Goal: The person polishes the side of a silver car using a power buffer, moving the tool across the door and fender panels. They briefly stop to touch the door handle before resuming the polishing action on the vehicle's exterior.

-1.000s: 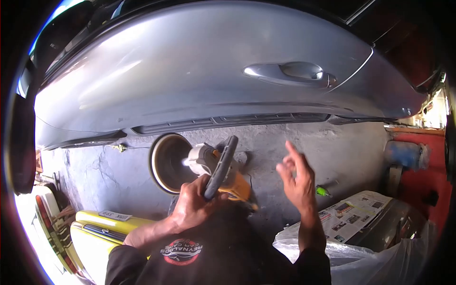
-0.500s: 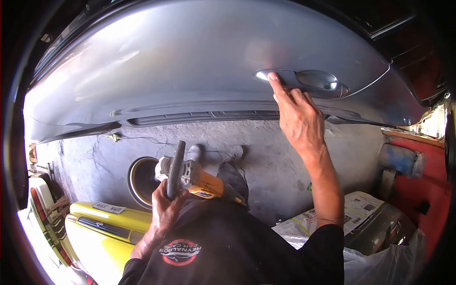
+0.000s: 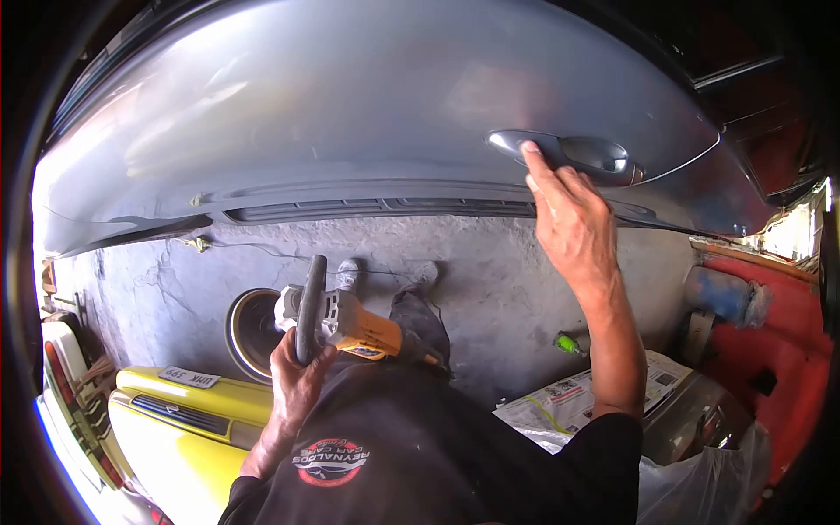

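Note:
My left hand [image 3: 300,376] is wrapped round the black side handle [image 3: 309,306] of a yellow and grey power polisher [image 3: 367,334], whose round pad [image 3: 254,334] faces left. The tool's rear end lies against my dark shirt. My right hand [image 3: 573,214] reaches up to the car's door handle [image 3: 560,150]. Its index fingertip touches the left part of that handle, and the other fingers are bent loosely, holding nothing. A glossy grey car door panel [image 3: 350,105] spreads round the handle.
A yellow car panel [image 3: 175,437] with a number plate [image 3: 188,377] is at the lower left. Newspaper [image 3: 560,398] and plastic sheeting [image 3: 700,481] cover a dark part at the lower right. A green bottle [image 3: 569,343] and a blue drum [image 3: 722,296] stand nearby.
The view has shifted a little. My right index fingertip is still on the door handle, and my left hand still holds the polisher. More of the green bottle shows beside my right forearm.

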`<state>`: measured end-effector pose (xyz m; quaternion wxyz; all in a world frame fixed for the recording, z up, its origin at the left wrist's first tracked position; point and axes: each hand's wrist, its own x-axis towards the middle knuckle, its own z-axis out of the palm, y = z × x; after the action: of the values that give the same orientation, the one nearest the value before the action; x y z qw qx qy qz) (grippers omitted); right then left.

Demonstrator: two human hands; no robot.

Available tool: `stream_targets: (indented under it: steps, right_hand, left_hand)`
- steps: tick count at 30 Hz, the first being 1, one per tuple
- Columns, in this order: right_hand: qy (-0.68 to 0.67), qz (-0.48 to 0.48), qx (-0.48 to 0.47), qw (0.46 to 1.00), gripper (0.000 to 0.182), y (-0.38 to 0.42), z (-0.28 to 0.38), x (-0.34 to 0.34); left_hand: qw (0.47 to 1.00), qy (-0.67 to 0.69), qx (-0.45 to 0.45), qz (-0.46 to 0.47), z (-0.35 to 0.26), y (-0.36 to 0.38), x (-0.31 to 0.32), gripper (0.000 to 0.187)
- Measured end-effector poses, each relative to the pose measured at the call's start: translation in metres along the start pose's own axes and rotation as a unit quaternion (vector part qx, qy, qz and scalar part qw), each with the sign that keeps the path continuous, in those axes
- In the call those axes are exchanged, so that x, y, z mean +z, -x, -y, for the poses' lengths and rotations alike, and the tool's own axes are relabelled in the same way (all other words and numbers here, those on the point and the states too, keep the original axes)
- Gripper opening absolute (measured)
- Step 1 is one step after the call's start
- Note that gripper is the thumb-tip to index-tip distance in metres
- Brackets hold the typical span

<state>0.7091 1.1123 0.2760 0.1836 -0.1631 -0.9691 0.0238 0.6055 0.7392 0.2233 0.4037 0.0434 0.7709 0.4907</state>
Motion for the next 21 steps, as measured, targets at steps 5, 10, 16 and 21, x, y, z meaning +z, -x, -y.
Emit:
stream_targets:
  steps: [5, 10, 16, 21]
  right_hand:
    - [-0.011, 0.039, -0.015, 0.999, 0.045, -0.006, 0.0, -0.007]
    - [0.0, 0.032, -0.043, 0.999, 0.041, -0.013, 0.002, -0.001]
    - [-0.008, 0.021, -0.057, 0.998, 0.04, -0.016, -0.002, -0.005]
    - [-0.019, 0.029, -0.055, 0.998, 0.038, -0.012, -0.003, -0.006]
  left_hand:
    - [1.0, -0.003, -0.014, -0.003, 0.005, -0.002, -0.001, 0.027]
    - [1.0, 0.008, -0.009, -0.009, 0.014, -0.002, 0.0, 0.029]
    - [1.0, 0.014, -0.005, -0.011, 0.015, -0.003, 0.001, 0.031]
    - [1.0, 0.009, -0.026, -0.004, 0.009, -0.001, 0.002, 0.029]
